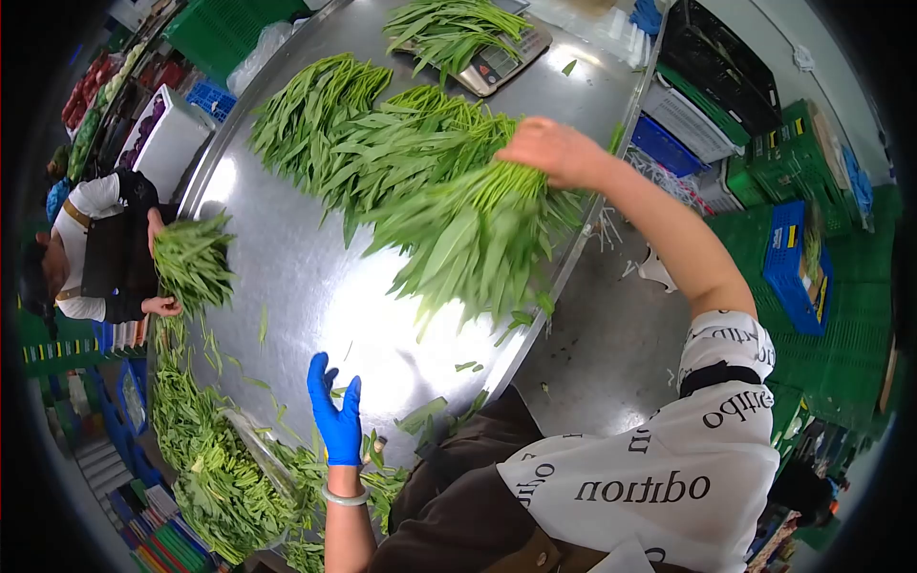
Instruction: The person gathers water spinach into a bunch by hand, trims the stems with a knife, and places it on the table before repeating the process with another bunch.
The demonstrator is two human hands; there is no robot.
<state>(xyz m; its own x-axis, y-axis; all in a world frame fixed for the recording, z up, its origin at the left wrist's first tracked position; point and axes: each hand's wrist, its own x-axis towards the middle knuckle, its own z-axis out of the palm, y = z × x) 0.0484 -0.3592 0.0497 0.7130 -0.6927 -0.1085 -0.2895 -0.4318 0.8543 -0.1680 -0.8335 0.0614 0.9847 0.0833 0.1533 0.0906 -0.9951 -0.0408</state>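
My right hand [549, 153], bare, is closed round the stem ends of a bunch of long-leaved greens [478, 239]. The leaves fan out below it over the metal table [287, 277] and are slightly blurred. Nothing is in my left hand [336, 406], which wears a blue glove; its thumb and fingers are apart above the near part of the table. Behind the held bunch lie more bundles of the greens [320, 119]. Another bundle [449, 33] rests on a scale [501, 65] at the far edge.
A heap of loose greens [215, 477] covers the lower left. At the left edge a co-worker [95, 244] has both hands at a bundle [194, 263]. Green crates [798, 162] and a blue crate [798, 267] stand at right. Leaf scraps lie near my body.
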